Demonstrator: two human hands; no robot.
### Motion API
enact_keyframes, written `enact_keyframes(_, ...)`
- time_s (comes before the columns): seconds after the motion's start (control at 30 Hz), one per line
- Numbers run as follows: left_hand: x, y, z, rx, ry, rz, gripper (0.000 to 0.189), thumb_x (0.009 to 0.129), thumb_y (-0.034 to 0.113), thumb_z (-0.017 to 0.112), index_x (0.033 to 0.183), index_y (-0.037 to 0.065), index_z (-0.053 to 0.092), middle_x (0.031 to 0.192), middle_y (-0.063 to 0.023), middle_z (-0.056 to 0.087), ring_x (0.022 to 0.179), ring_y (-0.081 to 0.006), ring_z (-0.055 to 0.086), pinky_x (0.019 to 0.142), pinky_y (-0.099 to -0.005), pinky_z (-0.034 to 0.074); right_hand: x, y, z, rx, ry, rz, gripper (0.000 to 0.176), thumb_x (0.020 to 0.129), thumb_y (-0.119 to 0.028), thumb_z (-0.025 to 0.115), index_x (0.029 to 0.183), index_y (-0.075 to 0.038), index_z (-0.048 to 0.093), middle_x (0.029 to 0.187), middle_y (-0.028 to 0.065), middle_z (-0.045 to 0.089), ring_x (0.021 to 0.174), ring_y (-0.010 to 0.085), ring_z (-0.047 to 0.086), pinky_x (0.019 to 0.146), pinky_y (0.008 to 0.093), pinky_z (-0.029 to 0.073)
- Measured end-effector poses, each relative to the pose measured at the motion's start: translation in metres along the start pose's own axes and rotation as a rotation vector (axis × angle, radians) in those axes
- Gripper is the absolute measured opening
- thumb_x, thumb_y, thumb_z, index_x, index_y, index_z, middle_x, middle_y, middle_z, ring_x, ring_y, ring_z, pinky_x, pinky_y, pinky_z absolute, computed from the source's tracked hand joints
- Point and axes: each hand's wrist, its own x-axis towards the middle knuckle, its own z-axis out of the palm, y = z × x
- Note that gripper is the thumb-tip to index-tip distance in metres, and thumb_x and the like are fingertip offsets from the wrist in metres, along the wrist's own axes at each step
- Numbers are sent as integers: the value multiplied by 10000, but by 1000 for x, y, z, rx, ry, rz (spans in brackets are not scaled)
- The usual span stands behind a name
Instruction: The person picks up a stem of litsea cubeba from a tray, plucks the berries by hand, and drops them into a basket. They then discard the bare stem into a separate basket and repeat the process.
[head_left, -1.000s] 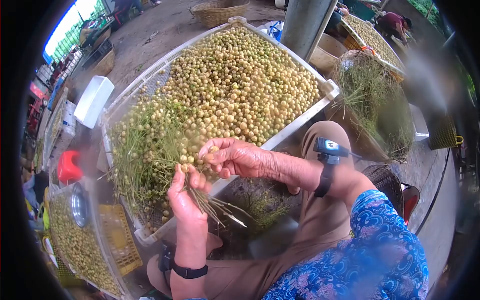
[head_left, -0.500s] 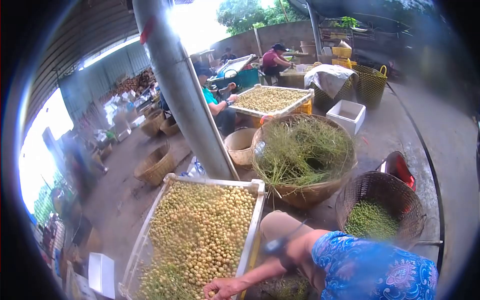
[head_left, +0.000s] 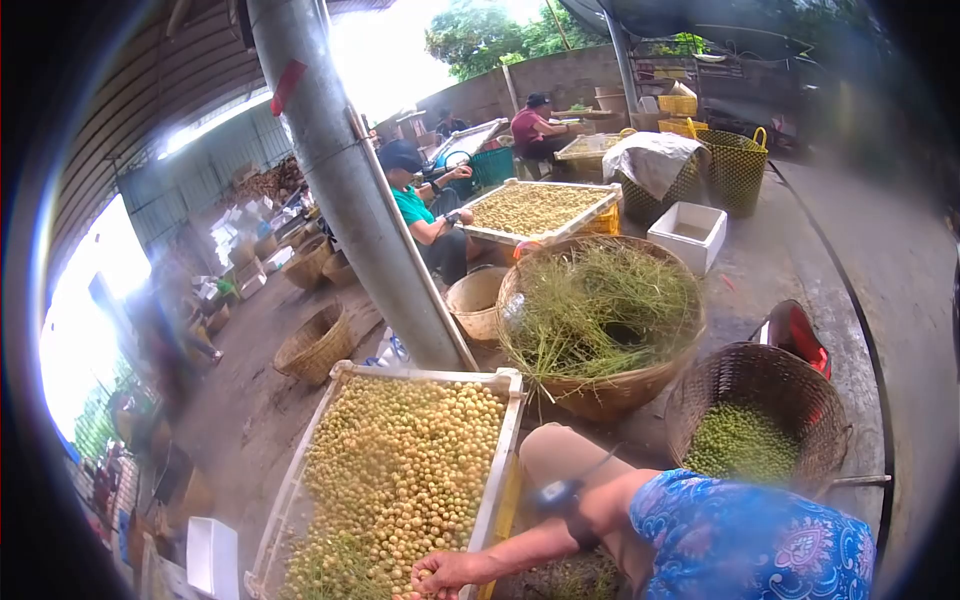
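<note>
My right hand [head_left: 440, 573] reaches in from the right, over the near edge of a white-framed tray [head_left: 508, 430]. Its fingers are bent and pressed together low over the fruit; whatever they hold is hidden or too small to name. Small round yellow-brown fruits [head_left: 405, 465] fill most of the tray. Thin green stems [head_left: 335, 572] lie among the fruit at the tray's lower left, close to the hand. A blue patterned sleeve [head_left: 740, 530] covers my upper arm, and a dark band [head_left: 560, 495] shows near my bent knee. My left hand is out of view.
Beyond the tray stands a wide basket [head_left: 620, 395] heaped with green stems. A brown basket [head_left: 830, 420] holding green fruits is at my right. A metal post [head_left: 345, 180] rises behind the tray. Other people sit farther back, one in a green shirt [head_left: 413, 208] beside another fruit tray [head_left: 535, 208].
The view has shifted slightly. My right hand stays low over the tray's near edge, its fingers still bent. Farther back, the person in green shows more clearly beside the post, one hand raised.
</note>
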Motion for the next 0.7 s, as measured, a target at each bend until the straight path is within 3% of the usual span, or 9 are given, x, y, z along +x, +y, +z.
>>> enact_keyframes(0.23, 10, 2, -11, 20, -184, 35, 420, 851, 419, 419, 520, 177, 326, 423, 60, 249, 361, -59, 192, 347, -218, 140, 3, 4, -14, -90, -50, 60, 128, 769, -186, 536, 859, -118, 596, 645, -19, 548, 564, 67, 493, 483, 229, 409)
enact_keyframes(0.3, 10, 1, -2, -10, -119, 53, 425, 862, 398, 406, 512, 177, 312, 420, 63, 225, 356, -61, 183, 343, -215, 138, 16, 8, -13, 298, -86, 169, 162, 846, -183, 429, 702, -126, 478, 543, -35, 478, 449, 71, 452, 411, 196, 362)
enact_keyframes(0.37, 12, -2, -4, -74, -154, 42, 357, 878, 340, 398, 578, 147, 406, 451, 58, 236, 370, -71, 200, 350, -218, 177, 25, 21, -21, 312, -111, 115, 102, 788, -81, 462, 720, -120, 528, 524, -44, 495, 420, 44, 445, 363, 181, 339)
enact_keyframes(0.4, 9, -3, -13, 154, -2, 59, 525, 780, 451, 469, 1127, 58, 452, 1028, -87, 531, 853, -193, 521, 833, -337, 384, 24, 19, -23, 224, -130, 36, 117, 797, -109, 456, 708, -132, 529, 529, -47, 493, 417, 45, 428, 364, 181, 326)
enact_keyframes(0.47, 12, -3, -16, 87, -146, 36, 603, 778, 470, 476, 1182, 27, 408, 1183, -108, 447, 951, -176, 475, 825, -296, 347, 30, 21, -26, 205, 90, 92, 126, 805, -184, 510, 693, -130, 531, 555, -46, 496, 466, 50, 452, 396, 178, 338)
enact_keyframes(0.5, 11, 0, -15, -27, -222, 77, 258, 829, 367, 461, 865, 117, 513, 664, 45, 487, 464, -32, 341, 396, -184, 224, 24, 6, -27, 179, 5, 106, 116, 801, -202, 532, 712, -128, 548, 593, -41, 509, 509, 47, 464, 417, 178, 347)
enact_keyframes(0.57, -5, 6, 4, -151, -105, 83, 228, 838, 318, 456, 752, 108, 475, 516, 60, 339, 402, -42, 238, 361, -210, 183, 27, -1, -29, 276, -29, 144, 81, 805, -176, 544, 780, -101, 559, 621, -29, 517, 487, 43, 449, 406, 171, 348)
enact_keyframes(0.63, 13, 0, -16, -266, -421, 46, 240, 840, 309, 457, 746, 88, 468, 513, 52, 337, 401, -50, 244, 358, -205, 187, 33, -12, -39, 410, -94, 236, 115, 809, -162, 546, 850, -55, 557, 636, -20, 528, 457, 34, 436, 362, 136, 317)
enact_keyframes(0.7, 13, 4, -19, -310, -389, 16, 247, 846, 297, 455, 742, 74, 474, 495, 46, 321, 390, -56, 254, 343, -197, 198, 31, -33, -43, 395, 110, 191, 137, 819, -152, 529, 886, -34, 543, 623, -15, 526, 472, 29, 463, 365, 126, 344)
